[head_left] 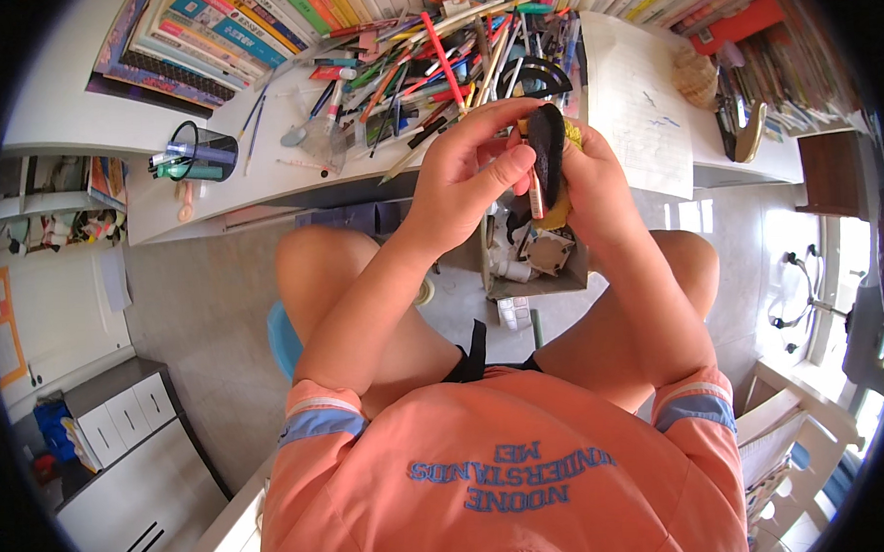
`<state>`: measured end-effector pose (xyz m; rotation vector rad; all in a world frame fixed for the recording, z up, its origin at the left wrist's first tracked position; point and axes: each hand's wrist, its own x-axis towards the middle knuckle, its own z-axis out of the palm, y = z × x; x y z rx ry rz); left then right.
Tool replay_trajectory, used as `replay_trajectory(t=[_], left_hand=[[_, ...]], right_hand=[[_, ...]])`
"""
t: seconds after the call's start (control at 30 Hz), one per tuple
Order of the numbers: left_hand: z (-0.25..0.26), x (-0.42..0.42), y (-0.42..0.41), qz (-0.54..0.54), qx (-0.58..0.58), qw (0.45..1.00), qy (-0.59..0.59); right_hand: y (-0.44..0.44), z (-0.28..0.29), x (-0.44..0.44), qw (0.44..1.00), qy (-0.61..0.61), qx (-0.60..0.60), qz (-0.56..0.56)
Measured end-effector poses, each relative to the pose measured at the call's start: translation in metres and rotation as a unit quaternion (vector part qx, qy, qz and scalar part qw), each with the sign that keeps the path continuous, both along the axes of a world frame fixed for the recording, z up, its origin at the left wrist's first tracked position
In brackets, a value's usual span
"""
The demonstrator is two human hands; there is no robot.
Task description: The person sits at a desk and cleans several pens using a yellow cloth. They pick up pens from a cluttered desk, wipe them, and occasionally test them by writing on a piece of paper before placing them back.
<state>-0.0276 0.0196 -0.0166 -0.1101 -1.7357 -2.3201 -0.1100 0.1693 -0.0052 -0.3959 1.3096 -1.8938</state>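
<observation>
Both hands hold a dark, rounded flat object (549, 155) with yellow textured material behind it, above the desk's front edge; its exact kind is unclear. My left hand (475, 173) grips its left side, thumb against the dark face, by a thin white and red strip with a barcode (535, 194). My right hand (595, 176) grips the yellow side. Beyond the hands lies a large heap of pens, pencils and brushes (413, 80), with a black protractor (552, 79) on it. Below the hands stands an open box (541, 288) of mixed items.
A black mesh pen cup (222, 156) lies tipped at the left of the desk (276, 136). Books (215, 43) line the back. On the right are large paper sheets (637, 108) and a seashell (694, 77). A blue stool (278, 336) shows beneath the person.
</observation>
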Motion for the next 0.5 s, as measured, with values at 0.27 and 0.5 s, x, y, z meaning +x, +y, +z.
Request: replay_trajectory(t=[0.27, 0.5], left_hand=[[0.002, 0.0, -0.009, 0.057, 0.107, 0.992, -0.03], [-0.003, -0.001, -0.01, 0.144, 0.137, 0.979, -0.052]], right_hand=[[-0.004, 0.001, 0.003, 0.999, -0.018, 0.007, 0.046], [-0.003, 0.012, 0.009, 0.994, 0.039, 0.069, 0.081]])
